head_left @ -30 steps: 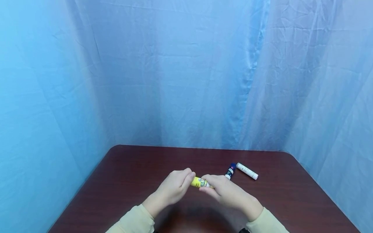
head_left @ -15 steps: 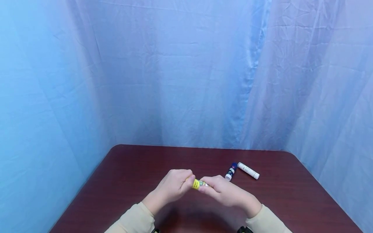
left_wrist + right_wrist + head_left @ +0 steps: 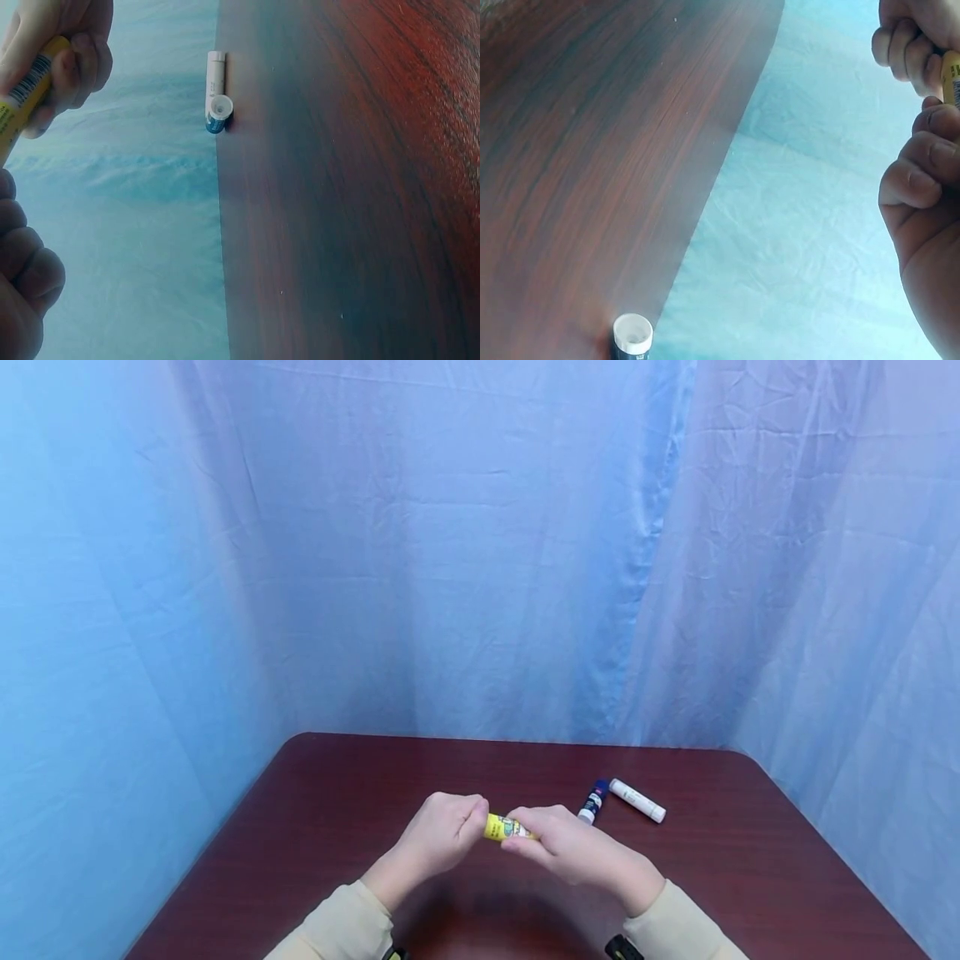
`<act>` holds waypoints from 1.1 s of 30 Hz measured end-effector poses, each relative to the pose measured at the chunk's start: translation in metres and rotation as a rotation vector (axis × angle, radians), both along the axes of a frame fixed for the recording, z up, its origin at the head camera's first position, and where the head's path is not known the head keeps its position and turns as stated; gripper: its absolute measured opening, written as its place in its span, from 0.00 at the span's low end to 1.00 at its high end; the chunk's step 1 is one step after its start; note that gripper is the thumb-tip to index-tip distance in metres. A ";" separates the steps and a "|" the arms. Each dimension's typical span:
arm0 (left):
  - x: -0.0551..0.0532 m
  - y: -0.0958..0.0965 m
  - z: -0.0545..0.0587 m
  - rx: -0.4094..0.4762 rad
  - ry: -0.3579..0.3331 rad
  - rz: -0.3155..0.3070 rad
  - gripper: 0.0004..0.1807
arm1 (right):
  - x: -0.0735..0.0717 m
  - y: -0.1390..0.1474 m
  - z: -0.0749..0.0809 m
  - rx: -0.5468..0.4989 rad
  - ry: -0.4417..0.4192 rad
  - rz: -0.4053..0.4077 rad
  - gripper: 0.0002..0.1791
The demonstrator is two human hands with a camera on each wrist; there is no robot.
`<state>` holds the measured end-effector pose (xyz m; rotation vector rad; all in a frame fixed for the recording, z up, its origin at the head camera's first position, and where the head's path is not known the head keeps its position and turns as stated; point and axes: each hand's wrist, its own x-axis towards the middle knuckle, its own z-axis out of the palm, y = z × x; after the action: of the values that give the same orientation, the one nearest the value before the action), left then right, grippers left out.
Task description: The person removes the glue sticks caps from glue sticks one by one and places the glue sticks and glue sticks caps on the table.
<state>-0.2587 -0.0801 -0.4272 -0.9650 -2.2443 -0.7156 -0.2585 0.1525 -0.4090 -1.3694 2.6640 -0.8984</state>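
A yellow glue stick [image 3: 497, 827] with a printed label is held between both hands above the table. My left hand [image 3: 442, 831] grips its left end, fingers curled round it and hiding that end. My right hand [image 3: 566, 847] pinches the other end between thumb and fingers, covering its tip. In the left wrist view, a barcode shows on the glue stick [image 3: 30, 86] beside the right hand's curled fingers [image 3: 86, 64]. The right wrist view catches only a sliver of the yellow barrel [image 3: 952, 75] between the two hands.
A dark blue glue stick with a white end [image 3: 595, 800] lies on the dark red-brown table [image 3: 390, 777], just beyond the right hand. Close to it lies a white glue stick [image 3: 637, 801]. Blue cloth [image 3: 480, 568] hangs around the table's back and sides.
Both hands have shifted slightly left with the yellow glue stick. More of its barrel shows between them than half a second ago. The two glue sticks on the table stay put.
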 end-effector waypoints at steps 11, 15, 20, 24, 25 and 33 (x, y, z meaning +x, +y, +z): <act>-0.001 0.001 -0.003 0.055 -0.147 -0.006 0.23 | 0.001 0.000 -0.002 0.027 0.266 -0.032 0.12; -0.002 0.003 -0.002 0.086 -0.222 -0.006 0.24 | -0.002 0.002 -0.005 0.006 0.395 -0.015 0.10; -0.001 0.005 0.000 0.117 -0.322 0.017 0.26 | -0.004 0.004 -0.009 -0.008 0.543 -0.011 0.12; 0.001 0.006 0.002 0.107 -0.380 0.050 0.27 | -0.006 0.003 -0.011 -0.029 0.669 0.006 0.14; 0.001 0.006 0.003 0.104 -0.396 0.058 0.27 | -0.006 0.003 -0.012 -0.033 0.699 0.010 0.14; -0.001 0.005 0.004 0.105 -0.433 0.076 0.26 | -0.007 0.001 -0.012 -0.063 0.680 0.029 0.12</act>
<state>-0.2595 -0.0755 -0.4233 -0.7206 -2.5630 -1.0796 -0.2656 0.1539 -0.4209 -2.0228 3.0701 -0.5871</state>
